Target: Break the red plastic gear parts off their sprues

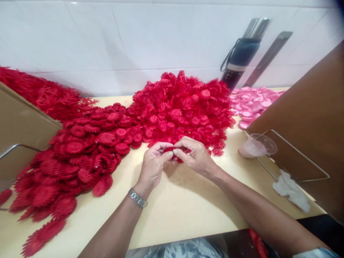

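Note:
Between my two hands is a small red fabric flower piece [179, 154], partly covered by the fingers. My left hand [156, 161], with a metal watch on its wrist, pinches its left side between thumb and fingers. From the right, my right hand [197, 157] pinches the same piece, its thumb beside the left thumb. Right behind the hands rises a tall heap of red ruffled flower pieces [182, 107]. To the left spreads a lower pile of flatter, darker red flower discs [77, 161], some in stacks.
Loose red petal pieces [45, 93] lie at the back left. Pink pieces [255, 102] lie at the back right near a dark blue bottle [242, 57] by the wall. A plastic cup [255, 147], a white tissue [291, 191] and brown boards [303, 118] are on the right.

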The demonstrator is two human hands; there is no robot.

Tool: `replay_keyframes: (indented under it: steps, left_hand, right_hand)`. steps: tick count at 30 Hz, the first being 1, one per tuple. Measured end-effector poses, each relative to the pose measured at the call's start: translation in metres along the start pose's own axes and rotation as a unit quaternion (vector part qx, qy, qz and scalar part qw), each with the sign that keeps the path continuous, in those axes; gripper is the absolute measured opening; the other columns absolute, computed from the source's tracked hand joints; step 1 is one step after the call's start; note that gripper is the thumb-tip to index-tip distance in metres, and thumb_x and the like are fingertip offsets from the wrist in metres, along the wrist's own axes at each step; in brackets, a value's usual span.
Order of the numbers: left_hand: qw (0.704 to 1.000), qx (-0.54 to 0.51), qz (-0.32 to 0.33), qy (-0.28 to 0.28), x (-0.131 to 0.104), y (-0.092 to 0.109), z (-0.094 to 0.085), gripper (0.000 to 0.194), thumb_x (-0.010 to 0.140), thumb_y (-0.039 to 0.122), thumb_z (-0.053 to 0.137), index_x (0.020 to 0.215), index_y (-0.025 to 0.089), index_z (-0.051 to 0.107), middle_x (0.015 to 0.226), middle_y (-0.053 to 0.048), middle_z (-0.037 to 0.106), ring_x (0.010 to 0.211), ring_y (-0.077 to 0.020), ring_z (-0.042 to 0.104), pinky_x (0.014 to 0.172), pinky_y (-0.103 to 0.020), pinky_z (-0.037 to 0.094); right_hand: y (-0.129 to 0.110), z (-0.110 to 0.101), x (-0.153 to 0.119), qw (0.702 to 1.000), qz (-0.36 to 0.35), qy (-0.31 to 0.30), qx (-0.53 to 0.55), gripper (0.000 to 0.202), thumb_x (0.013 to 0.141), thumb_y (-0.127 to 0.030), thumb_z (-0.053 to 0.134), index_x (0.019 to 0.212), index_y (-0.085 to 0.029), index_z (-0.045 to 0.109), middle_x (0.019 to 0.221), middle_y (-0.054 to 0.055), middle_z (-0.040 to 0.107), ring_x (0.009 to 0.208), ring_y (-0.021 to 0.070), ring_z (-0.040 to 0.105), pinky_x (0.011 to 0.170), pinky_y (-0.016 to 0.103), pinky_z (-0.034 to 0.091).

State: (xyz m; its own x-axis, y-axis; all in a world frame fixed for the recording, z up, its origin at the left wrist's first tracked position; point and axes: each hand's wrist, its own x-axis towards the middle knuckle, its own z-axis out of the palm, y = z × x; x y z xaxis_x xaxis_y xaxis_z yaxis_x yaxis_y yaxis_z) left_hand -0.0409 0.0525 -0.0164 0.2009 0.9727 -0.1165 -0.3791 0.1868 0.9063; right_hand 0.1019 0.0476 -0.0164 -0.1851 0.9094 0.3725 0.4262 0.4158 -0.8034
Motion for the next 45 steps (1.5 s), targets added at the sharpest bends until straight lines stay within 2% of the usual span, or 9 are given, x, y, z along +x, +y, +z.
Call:
replay_keyframes:
  steps: [7, 16, 23, 26, 29, 34, 39, 41, 45]
  left_hand:
    - [0.999, 0.033, 0.03, 0.031, 0.001, -0.002, -0.002, 0.009, 0.065, 0.017, 0.065, 0.066, 0.014, 0.057, 0.053, 0.003, 0.057, 0.044, -0.0077, 0.049, 0.04, -0.019, 0.04]
    - [0.991, 0.115, 0.063, 0.026, -0.001, -0.011, -0.009, 0.027, 0.071, 0.033, 0.065, 0.058, 0.016, 0.048, 0.047, 0.006, 0.048, 0.04, -0.0059, 0.041, 0.039, -0.018, 0.034]
    - [0.994, 0.1, 0.037, 0.016, -0.002, -0.013, -0.006, 0.039, 0.069, 0.042, 0.066, 0.052, 0.016, 0.043, 0.045, 0.007, 0.043, 0.039, -0.004, 0.037, 0.037, -0.016, 0.03]
    - [0.996, 0.09, 0.0, -0.026, -0.004, -0.008, -0.001, 0.032, 0.07, 0.041, 0.065, 0.063, 0.017, 0.046, 0.047, 0.006, 0.05, 0.039, -0.0072, 0.046, 0.037, -0.017, 0.035]
    - [0.994, 0.098, -0.022, -0.051, -0.006, -0.004, 0.002, 0.025, 0.069, 0.03, 0.066, 0.068, 0.018, 0.045, 0.045, 0.004, 0.054, 0.038, -0.0096, 0.049, 0.036, -0.018, 0.037]
    - [0.996, 0.075, -0.023, -0.033, -0.007, -0.002, 0.004, 0.021, 0.067, 0.022, 0.065, 0.066, 0.017, 0.045, 0.045, 0.004, 0.055, 0.039, -0.0094, 0.051, 0.037, -0.017, 0.038]
    - [0.997, 0.066, -0.035, 0.021, -0.003, -0.001, 0.002, 0.018, 0.062, 0.021, 0.068, 0.075, 0.012, 0.058, 0.048, 0.003, 0.055, 0.041, -0.0086, 0.05, 0.036, -0.017, 0.036]
    - [0.996, 0.073, -0.034, 0.043, -0.002, -0.001, 0.001, 0.016, 0.061, 0.021, 0.068, 0.071, 0.012, 0.059, 0.048, 0.003, 0.054, 0.038, -0.0072, 0.048, 0.034, -0.016, 0.033]
    - [0.995, 0.084, -0.02, 0.053, -0.002, -0.003, -0.001, 0.018, 0.064, 0.025, 0.067, 0.061, 0.015, 0.053, 0.045, 0.006, 0.048, 0.034, -0.0043, 0.041, 0.031, -0.015, 0.023]
  right_hand:
    - [-0.004, -0.004, 0.0, 1.0, -0.005, -0.005, 0.022, 0.014, 0.082, -0.019, 0.051, 0.089, -0.015, 0.062, 0.08, 0.004, 0.058, 0.071, 0.0135, 0.056, 0.064, 0.026, 0.045]
    - [-0.006, -0.002, -0.001, 0.998, 0.02, -0.007, 0.054, 0.012, 0.08, -0.028, 0.058, 0.082, -0.016, 0.06, 0.074, 0.002, 0.057, 0.066, 0.012, 0.053, 0.06, 0.024, 0.043]
    - [-0.005, 0.003, -0.001, 0.995, 0.034, -0.064, 0.064, 0.011, 0.076, -0.022, 0.059, 0.069, -0.017, 0.053, 0.063, -0.003, 0.054, 0.057, 0.0087, 0.047, 0.052, 0.02, 0.037]
    - [-0.005, 0.003, -0.001, 1.0, 0.021, -0.02, 0.01, 0.014, 0.078, -0.017, 0.051, 0.064, -0.017, 0.05, 0.057, -0.004, 0.048, 0.052, 0.0078, 0.043, 0.049, 0.02, 0.033]
    - [-0.001, -0.001, 0.002, 0.995, -0.023, 0.053, -0.079, 0.016, 0.078, -0.014, 0.049, 0.062, -0.018, 0.048, 0.057, -0.003, 0.047, 0.052, 0.0086, 0.042, 0.05, 0.021, 0.033]
    - [0.018, -0.028, 0.011, 0.942, -0.045, 0.183, -0.278, 0.018, 0.078, -0.013, 0.044, 0.062, -0.019, 0.047, 0.06, 0.001, 0.048, 0.057, 0.0132, 0.044, 0.055, 0.025, 0.034]
    - [0.029, -0.047, 0.013, 0.885, -0.02, 0.164, -0.434, 0.016, 0.082, -0.016, 0.045, 0.08, -0.018, 0.061, 0.076, 0.008, 0.057, 0.074, 0.0212, 0.051, 0.067, 0.032, 0.04]
    - [0.028, -0.044, 0.012, 0.895, -0.034, 0.156, -0.416, 0.019, 0.083, -0.019, 0.046, 0.092, -0.016, 0.063, 0.082, 0.01, 0.059, 0.08, 0.0225, 0.052, 0.072, 0.034, 0.042]
    - [0.017, -0.031, 0.01, 0.957, -0.059, 0.122, -0.256, 0.021, 0.085, -0.021, 0.047, 0.096, -0.015, 0.063, 0.085, 0.008, 0.06, 0.081, 0.0196, 0.056, 0.075, 0.032, 0.045]
